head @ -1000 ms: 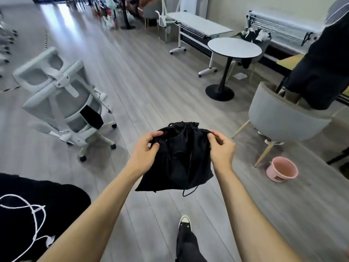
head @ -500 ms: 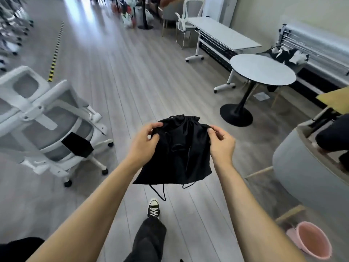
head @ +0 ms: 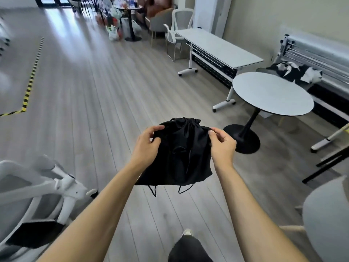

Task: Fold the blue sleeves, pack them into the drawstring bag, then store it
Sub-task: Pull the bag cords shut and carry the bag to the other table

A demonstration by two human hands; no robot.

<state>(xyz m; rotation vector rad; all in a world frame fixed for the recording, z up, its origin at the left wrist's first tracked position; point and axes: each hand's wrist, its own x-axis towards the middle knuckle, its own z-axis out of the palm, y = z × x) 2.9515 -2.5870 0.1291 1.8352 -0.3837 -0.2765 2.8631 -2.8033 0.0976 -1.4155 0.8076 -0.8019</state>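
Grey wood-plank floor with a round white pedestal table at right. Black fabric drawstring bag, mouth cinched, hangs in mid-air between left hand and right hand; fingers pinch its upper corners.

Grey wood-plank floor with yellow-black striped tape; round white pedestal table beside a long white wheeled table; white mesh office chair at left; pale wall.
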